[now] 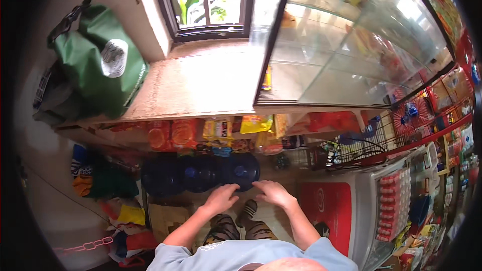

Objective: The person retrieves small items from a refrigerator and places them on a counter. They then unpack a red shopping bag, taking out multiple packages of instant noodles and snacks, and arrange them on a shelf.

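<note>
My left hand (222, 198) and my right hand (276, 194) reach forward over the floor with nothing seen in them. Their fingers are apart, and the two hands face each other across a small gap. Just beyond the fingertips stands a dark blue water jug (241, 170). From above I cannot tell whether either hand touches it. Two similar jugs, a middle one (199, 173) and a left one (160, 176), sit beside it in a row under the shelf. Below my hands a striped slipper (249, 208) shows on one foot.
Above the jugs, a shelf holds snack packs (218, 130) under a wooden counter (196, 79). A glass display case (324, 52) and a green bag (101, 56) rest on it. A freezer with a red panel (331, 210) stands right. A pink plastic chain (88, 245) hangs left.
</note>
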`<state>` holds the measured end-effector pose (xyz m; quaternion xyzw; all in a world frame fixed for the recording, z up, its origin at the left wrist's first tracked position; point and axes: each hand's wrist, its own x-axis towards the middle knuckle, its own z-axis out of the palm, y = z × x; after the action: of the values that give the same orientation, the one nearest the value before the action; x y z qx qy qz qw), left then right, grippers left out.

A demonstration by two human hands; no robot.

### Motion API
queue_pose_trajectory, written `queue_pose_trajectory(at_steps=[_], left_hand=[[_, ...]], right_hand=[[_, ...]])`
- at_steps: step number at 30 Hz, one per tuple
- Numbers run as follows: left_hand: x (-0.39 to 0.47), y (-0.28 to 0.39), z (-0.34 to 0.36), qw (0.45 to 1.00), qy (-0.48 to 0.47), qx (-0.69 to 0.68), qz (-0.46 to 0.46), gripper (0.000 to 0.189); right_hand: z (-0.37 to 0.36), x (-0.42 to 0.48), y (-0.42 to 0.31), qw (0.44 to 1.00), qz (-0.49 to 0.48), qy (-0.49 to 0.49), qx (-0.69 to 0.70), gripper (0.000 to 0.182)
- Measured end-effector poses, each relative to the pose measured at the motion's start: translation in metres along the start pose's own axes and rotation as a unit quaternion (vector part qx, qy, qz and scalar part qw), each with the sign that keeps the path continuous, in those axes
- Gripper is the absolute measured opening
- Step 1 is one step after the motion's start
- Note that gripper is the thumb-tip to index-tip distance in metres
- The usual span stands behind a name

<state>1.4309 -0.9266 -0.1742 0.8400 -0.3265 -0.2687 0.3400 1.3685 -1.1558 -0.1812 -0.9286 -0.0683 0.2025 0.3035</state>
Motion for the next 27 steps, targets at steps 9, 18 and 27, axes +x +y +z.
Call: queue_pose_trajectory(at_steps=[9, 18, 27], left_hand=[[0.069, 0.089, 0.057, 0.973, -0.124, 0.07, 0.183, 0.038], [0.127, 0.132, 0.081, 0.914, -0.26, 0.16, 0.268, 0.038], [0.129, 0.196, 0.162, 0.825, -0.347, 0.163, 0.416, 0.037]], right_hand=[[-0.022, -0.131, 0.071, 0.966, 0.236, 0.106, 0.023, 0.051], [0.008, -0.212, 0.056, 0.897, 0.313, 0.296, 0.103, 0.051], [0.046, -0.335, 0.013, 0.746, 0.463, 0.466, 0.106, 0.047]])
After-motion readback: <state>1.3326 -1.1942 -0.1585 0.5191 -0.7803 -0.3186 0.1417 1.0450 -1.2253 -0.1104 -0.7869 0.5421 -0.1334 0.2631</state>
